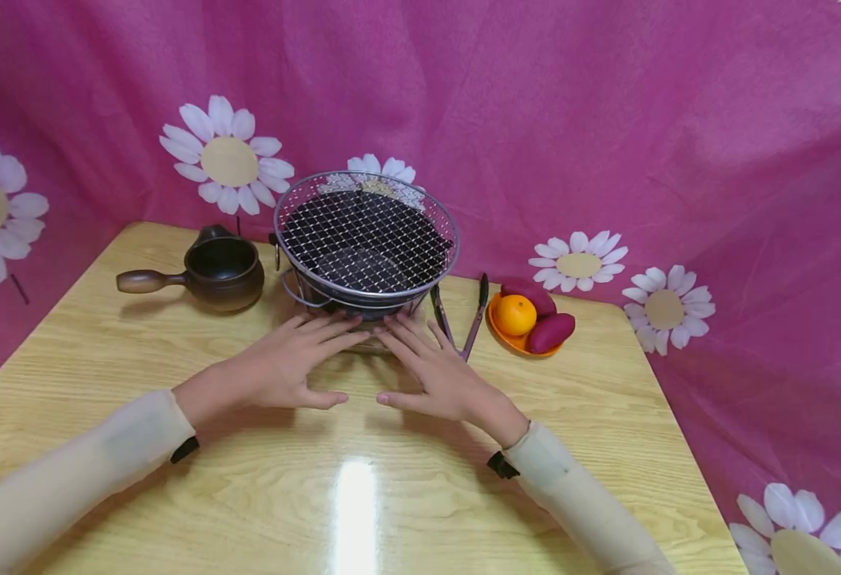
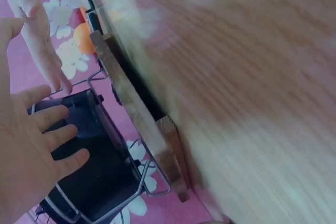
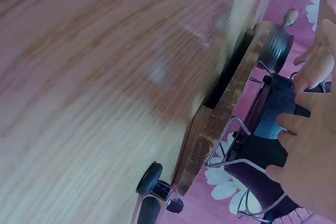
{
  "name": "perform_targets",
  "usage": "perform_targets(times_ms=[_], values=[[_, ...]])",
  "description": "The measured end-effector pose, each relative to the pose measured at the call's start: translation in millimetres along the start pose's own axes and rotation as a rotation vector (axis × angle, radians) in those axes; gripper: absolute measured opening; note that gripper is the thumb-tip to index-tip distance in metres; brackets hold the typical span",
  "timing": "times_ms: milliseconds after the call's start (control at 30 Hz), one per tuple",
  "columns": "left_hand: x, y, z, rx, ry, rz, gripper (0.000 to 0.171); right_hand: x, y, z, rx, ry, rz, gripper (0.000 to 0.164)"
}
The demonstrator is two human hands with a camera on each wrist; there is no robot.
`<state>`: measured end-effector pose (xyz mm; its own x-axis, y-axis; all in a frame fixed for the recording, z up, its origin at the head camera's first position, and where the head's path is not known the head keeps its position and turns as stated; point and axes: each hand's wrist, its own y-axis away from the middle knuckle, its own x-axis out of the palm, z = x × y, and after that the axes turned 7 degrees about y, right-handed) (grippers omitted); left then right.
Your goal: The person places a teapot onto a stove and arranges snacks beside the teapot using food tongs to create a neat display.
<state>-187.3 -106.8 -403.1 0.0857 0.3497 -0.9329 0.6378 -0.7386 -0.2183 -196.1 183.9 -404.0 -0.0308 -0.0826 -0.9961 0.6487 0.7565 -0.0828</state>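
Note:
A round tabletop charcoal grill (image 1: 366, 239) with a wire mesh top stands at the back middle of the table. Its dark body (image 2: 94, 150) sits in a wire frame on a wooden base board (image 3: 226, 108). Both hands reach toward its front with fingers spread and straight, holding nothing. The left hand (image 1: 294, 359) is at the front left, its fingertips overlapping the grill's lower edge in the head view. Opposite it, the right hand (image 1: 438, 371) mirrors this at the front right, thumb pointing inward. In both wrist views the palms face the grill body.
Left of the grill stands a dark brown pot (image 1: 224, 271) with a side handle. To the right lie spread black-tipped tongs (image 1: 474, 323) and an orange plate (image 1: 513, 343) holding an orange (image 1: 515, 315) and purple sweet potatoes (image 1: 551, 332). A pink flowered cloth (image 1: 499, 120) hangs behind the table (image 1: 262, 503).

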Motion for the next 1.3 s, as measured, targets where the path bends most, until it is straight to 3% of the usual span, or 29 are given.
perform_targets(times_ms=[300, 433, 600, 767, 900, 1000, 1133, 1300], values=[[-16.4, 12.0, 7.0, 0.085, 0.021, -0.193, 0.068, -4, -2, -13, -0.023, 0.032, -0.187, 0.066], [-26.9, 21.8, 13.3, 0.112, -0.005, -0.301, 0.058, -7, -3, -23, -0.022, 0.056, -0.223, 0.053], [-42.4, 33.5, 20.6, 0.068, -0.041, -0.397, 0.047, -5, -6, -38, -0.047, 0.111, -0.245, 0.040], [-60.0, 41.4, 27.7, -0.003, -0.040, -0.464, 0.040, -2, -8, -49, -0.041, 0.196, -0.257, 0.039], [-72.2, 46.6, 35.3, -0.059, -0.020, -0.515, 0.040, 0, -8, -52, 0.012, 0.228, -0.193, 0.050], [-78.4, 51.9, 41.0, -0.142, 0.007, -0.531, 0.040, 3, -8, -54, 0.048, 0.251, -0.113, 0.057], [-82.8, 58.0, 49.8, -0.248, 0.010, -0.555, 0.041, 6, -10, -55, 0.082, 0.268, -0.015, 0.061], [-84.4, 62.9, 61.1, -0.315, -0.012, -0.605, 0.043, 8, -12, -55, 0.146, 0.228, 0.118, 0.066]])
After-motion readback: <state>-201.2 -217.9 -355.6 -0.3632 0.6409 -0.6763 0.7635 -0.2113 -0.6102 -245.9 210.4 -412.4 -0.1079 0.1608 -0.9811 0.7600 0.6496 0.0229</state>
